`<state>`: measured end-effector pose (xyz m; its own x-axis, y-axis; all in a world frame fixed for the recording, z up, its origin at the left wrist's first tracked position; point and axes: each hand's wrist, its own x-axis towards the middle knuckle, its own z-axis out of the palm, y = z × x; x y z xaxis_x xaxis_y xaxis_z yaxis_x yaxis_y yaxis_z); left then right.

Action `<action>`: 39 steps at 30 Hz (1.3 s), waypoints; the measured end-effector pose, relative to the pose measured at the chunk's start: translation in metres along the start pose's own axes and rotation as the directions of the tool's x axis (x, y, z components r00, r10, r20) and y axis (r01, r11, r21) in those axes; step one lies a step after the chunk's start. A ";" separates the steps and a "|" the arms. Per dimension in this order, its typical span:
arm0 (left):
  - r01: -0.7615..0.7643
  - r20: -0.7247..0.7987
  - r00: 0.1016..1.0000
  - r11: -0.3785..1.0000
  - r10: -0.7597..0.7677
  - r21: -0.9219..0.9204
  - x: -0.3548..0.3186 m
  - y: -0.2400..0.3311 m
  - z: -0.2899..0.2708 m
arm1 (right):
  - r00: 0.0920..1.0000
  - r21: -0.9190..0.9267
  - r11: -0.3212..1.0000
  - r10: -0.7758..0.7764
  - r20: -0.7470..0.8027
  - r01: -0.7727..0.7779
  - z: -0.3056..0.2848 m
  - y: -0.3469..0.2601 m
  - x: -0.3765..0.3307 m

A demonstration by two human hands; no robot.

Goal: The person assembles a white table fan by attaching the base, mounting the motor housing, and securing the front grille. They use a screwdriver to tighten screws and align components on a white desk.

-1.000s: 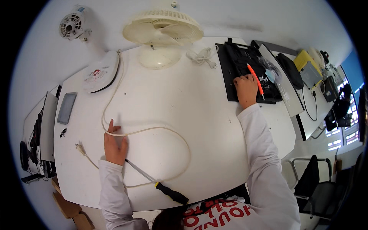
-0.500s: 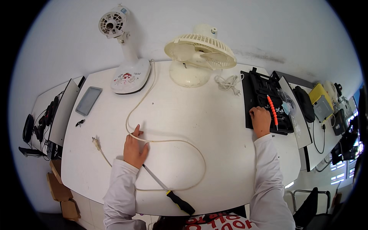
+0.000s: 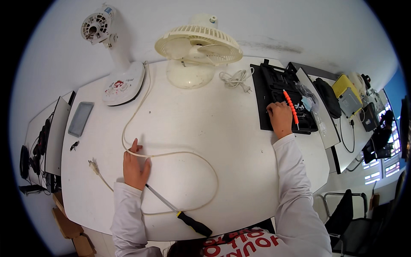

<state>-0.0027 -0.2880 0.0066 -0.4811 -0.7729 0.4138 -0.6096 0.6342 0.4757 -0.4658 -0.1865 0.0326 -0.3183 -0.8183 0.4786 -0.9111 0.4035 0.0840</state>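
Lying spread at lower left, the left hand (image 3: 136,170) meets a cream cable (image 3: 180,152); at right, the right hand (image 3: 280,120) curls by a black case (image 3: 277,83), grip unclear.

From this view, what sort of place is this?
Probably a workshop or lab room; can't tell which. Clues: the open tool case, the screwdriver and the cream fan.
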 end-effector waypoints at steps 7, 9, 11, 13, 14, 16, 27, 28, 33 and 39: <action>-0.003 0.012 1.000 1.000 0.003 0.007 0.000 -0.001 -0.002 | 0.998 0.055 0.997 -0.050 0.041 0.048 -0.005 -0.001 0.000; 0.000 0.016 1.000 1.000 0.000 0.009 -0.001 -0.001 -0.002 | 0.998 0.066 0.997 -0.051 0.044 0.048 -0.008 -0.007 0.001; -0.003 0.017 1.000 1.000 0.003 0.008 0.000 -0.001 -0.002 | 1.000 0.038 0.999 -0.023 0.001 0.023 -0.001 -0.007 0.000; -0.011 0.018 1.000 1.000 0.011 0.013 0.000 0.000 -0.002 | 1.000 0.023 1.000 -0.011 -0.027 0.011 0.003 -0.007 -0.001; -0.014 0.019 1.000 1.000 0.013 0.016 0.000 0.000 -0.003 | 0.999 0.020 1.000 -0.012 -0.032 0.012 0.004 -0.007 -0.001; -0.011 0.017 1.000 1.000 0.010 0.005 0.000 -0.001 -0.002 | 0.999 0.021 1.000 -0.016 -0.041 0.017 0.005 -0.006 -0.001; 0.005 0.028 1.000 1.000 -0.005 -0.012 0.004 0.001 0.001 | 0.996 -0.006 0.999 0.040 -0.080 -0.041 0.007 0.001 0.005; 0.010 0.020 1.000 1.000 -0.010 -0.014 0.002 0.000 -0.001 | 0.997 -0.013 0.999 0.029 -0.076 -0.030 0.010 -0.001 0.006; -0.025 -0.052 0.998 0.991 0.018 -0.133 -0.001 -0.013 0.002 | 0.996 -0.080 0.996 -0.050 -0.075 0.044 0.007 -0.001 0.010; 0.161 -0.029 0.983 0.917 -0.184 -0.366 -0.002 -0.007 -0.002 | 0.949 0.408 0.859 -0.251 -0.193 0.310 -0.018 -0.059 0.005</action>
<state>0.0039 -0.2907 0.0045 -0.3428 -0.8751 0.3416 -0.4057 0.4659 0.7864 -0.4094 -0.2068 0.0454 -0.0229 -0.7987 0.6013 -0.9879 -0.0742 -0.1362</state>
